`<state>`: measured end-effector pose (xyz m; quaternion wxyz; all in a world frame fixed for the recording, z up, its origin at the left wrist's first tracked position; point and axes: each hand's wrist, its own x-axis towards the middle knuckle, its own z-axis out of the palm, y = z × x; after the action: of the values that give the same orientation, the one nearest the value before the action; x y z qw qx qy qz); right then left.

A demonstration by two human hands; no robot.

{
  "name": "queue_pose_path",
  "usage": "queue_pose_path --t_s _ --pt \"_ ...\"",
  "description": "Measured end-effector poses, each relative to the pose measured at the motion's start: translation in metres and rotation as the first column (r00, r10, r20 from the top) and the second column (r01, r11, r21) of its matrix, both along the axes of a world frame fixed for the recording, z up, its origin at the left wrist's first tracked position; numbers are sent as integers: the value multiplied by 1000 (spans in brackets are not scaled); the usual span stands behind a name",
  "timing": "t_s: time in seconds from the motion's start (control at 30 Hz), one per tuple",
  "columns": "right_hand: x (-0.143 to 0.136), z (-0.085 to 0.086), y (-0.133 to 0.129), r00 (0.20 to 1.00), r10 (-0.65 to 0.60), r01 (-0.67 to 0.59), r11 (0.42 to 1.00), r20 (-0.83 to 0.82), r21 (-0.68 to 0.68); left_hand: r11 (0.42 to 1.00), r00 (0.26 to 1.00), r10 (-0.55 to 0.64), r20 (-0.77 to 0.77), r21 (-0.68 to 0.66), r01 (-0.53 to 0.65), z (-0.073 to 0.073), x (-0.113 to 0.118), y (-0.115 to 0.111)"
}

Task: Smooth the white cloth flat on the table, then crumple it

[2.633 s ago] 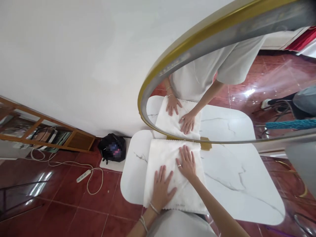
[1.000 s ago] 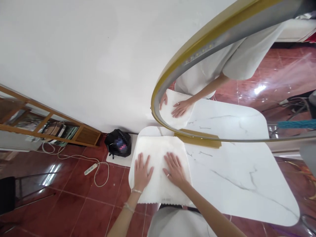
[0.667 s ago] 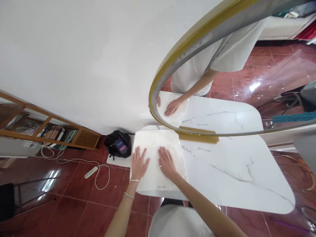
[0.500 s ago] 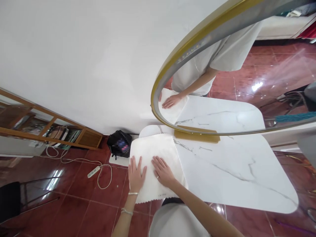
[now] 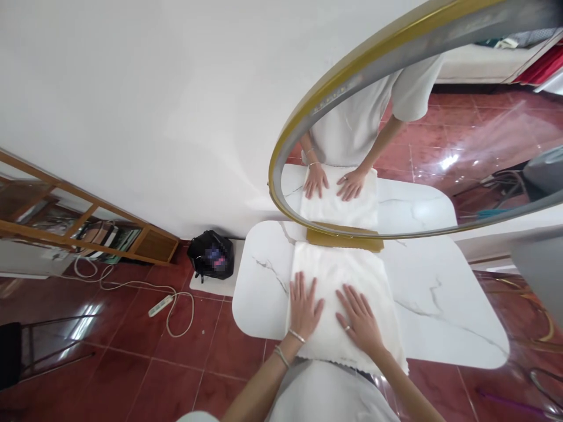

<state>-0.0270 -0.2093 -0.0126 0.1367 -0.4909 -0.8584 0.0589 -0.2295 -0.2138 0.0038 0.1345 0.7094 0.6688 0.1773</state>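
A white cloth [image 5: 336, 264] with a scalloped edge lies spread on the white marble-patterned table [image 5: 444, 305], its near edge reaching the table's front. Flat on the cloth's left side rests my left hand [image 5: 304, 308], fingers stretched out, a bracelet at the wrist. My right hand [image 5: 359, 322], with a ring on one finger, presses flat on the right half, its fingers spread. Neither hand grips the fabric. Both hands and the cloth are reflected in the mirror [image 5: 413, 193] above the table.
The mirror's gold rim [image 5: 281, 135] overhangs the table's back, above a gold base [image 5: 345, 237]. A black bag [image 5: 211, 255] sits on the floor at left. Nearby lie a power strip [image 5: 160, 306] and cable. A wooden cabinet [image 5: 156, 245] and a dark chair [image 5: 11, 354] stand farther left.
The cloth has slid rightward from the table's left end to its middle, with both hands flat on it. The table's left end is now uncovered. The view has shifted slightly.
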Motion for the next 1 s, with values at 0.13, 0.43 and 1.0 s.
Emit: queue_pose_path --t_s 0.13,0.43,1.0 --pt "20 1 -4 999 -19 18 999 32 30 993 983 114 142 -43 -109 1 27 39" --pt "-18 7 -15 987 160 -160 987 -11 -1 944 869 322 376 -197 -264 36 -57 105" --pt "-52 170 90 764 546 -614 779 -344 -128 964 959 -232 165 -93 249 190 -53 4"
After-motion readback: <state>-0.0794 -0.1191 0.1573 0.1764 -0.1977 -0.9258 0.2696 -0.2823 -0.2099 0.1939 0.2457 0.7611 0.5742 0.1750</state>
